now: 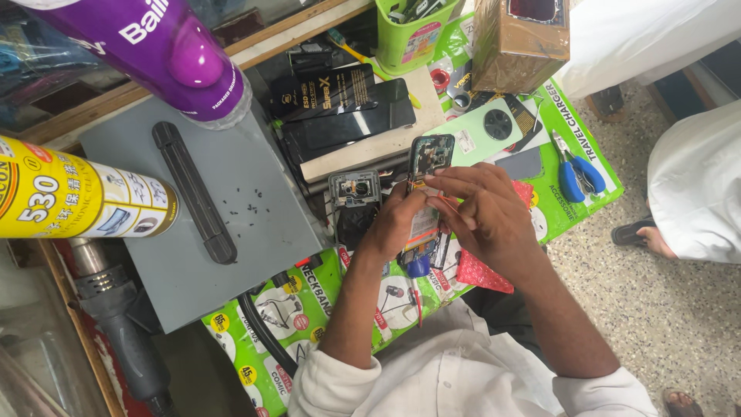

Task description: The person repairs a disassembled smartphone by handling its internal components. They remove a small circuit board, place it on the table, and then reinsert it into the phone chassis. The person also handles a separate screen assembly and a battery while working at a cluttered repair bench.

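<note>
My left hand (392,224) grips an opened phone (429,158) from the left side; its back is off and the inner parts and an orange label show. My right hand (486,212) lies over the phone's right edge, with the fingers bent across its middle and the thumb beneath. The fingers hide whatever small thing may be pinched there. Just left of the phone lies a loose grey frame piece (354,188) with a camera hole. Under the hands lie a red cloth (482,272) and a green printed sheet (305,305).
A grey work mat (177,270) with a black bar (193,193) and tiny screws (248,208) lies left. A purple bottle (166,46), yellow spray can (77,197), heat gun (116,316), green cup (407,35), cardboard box (519,42), blue-handled pliers (580,174) and a pale green back cover (486,127) surround. Another person in white (695,185) stands right.
</note>
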